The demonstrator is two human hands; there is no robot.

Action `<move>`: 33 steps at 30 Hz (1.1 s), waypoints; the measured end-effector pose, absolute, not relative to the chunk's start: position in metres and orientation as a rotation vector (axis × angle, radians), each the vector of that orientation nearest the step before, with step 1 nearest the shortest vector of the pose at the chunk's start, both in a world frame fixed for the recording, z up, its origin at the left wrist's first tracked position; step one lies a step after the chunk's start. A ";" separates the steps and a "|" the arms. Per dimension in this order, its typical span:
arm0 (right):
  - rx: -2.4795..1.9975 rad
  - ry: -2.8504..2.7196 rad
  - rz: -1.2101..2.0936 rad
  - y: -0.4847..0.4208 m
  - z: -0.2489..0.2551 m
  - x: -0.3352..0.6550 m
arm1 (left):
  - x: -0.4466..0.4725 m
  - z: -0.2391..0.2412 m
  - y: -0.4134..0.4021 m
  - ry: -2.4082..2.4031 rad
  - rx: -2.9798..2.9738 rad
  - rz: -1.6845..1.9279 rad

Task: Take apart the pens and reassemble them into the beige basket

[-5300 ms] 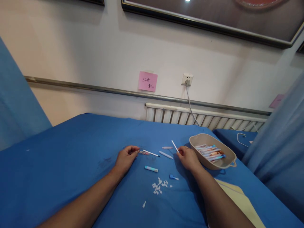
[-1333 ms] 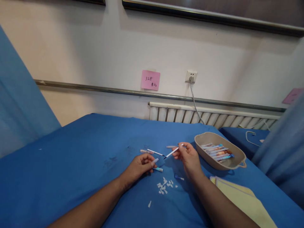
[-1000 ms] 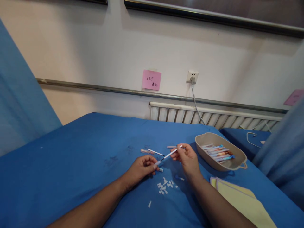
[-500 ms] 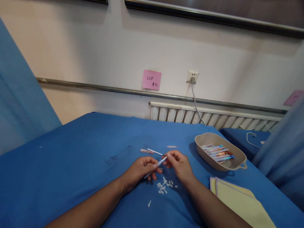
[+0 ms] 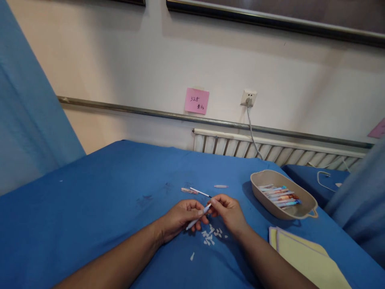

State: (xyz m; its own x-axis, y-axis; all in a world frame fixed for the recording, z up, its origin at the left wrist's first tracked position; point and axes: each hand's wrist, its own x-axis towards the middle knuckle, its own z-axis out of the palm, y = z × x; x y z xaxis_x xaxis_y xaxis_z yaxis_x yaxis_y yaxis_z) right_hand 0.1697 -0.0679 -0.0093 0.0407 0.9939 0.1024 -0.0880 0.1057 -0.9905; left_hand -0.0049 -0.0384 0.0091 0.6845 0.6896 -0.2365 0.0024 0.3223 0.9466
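Observation:
A slim pale-lilac pen [image 5: 192,224] slants between my hands above the blue cloth. My left hand [image 5: 180,216] is closed around its middle, with the lower end sticking out below the fingers. At the upper end, my right hand [image 5: 227,211] pinches the white tip part between thumb and fingers. Just beyond lie a white pen refill [image 5: 199,192] with a dark end, a clear patterned pen barrel [image 5: 189,190] and a small pale pen part [image 5: 221,186]. Several small white cone-shaped pieces [image 5: 210,237] are scattered below my hands, one lying apart nearer me.
A beige basin [image 5: 259,200] holding several pens [image 5: 279,195] stands at the right. Folded yellow cloths [image 5: 306,255] lie in front of it. Behind the blue-covered table [image 5: 114,192] are a radiator [image 5: 234,145], a wall rail [image 5: 144,112] and a plugged-in cord [image 5: 252,128].
My right hand has come closer to my left, and less of the pen's upper end shows between them. More of its lower end is visible. The whole view has shifted slightly.

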 end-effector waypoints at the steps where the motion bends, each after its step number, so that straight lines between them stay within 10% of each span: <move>1: -1.079 -1.162 1.144 -0.068 -0.009 0.170 | -0.005 0.009 -0.038 0.708 1.174 0.506; 33: -1.102 -1.291 0.998 -0.067 -0.018 0.156 | -0.010 0.002 -0.032 0.701 1.180 0.511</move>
State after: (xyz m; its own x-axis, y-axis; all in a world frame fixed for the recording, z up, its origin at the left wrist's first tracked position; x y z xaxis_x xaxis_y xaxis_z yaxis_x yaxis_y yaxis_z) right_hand 0.1564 -0.0672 -0.0180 0.0468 0.9764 0.2108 0.0416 0.2089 -0.9771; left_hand -0.0101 -0.0324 0.0023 0.6866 0.6915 -0.2243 -0.0022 0.3106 0.9505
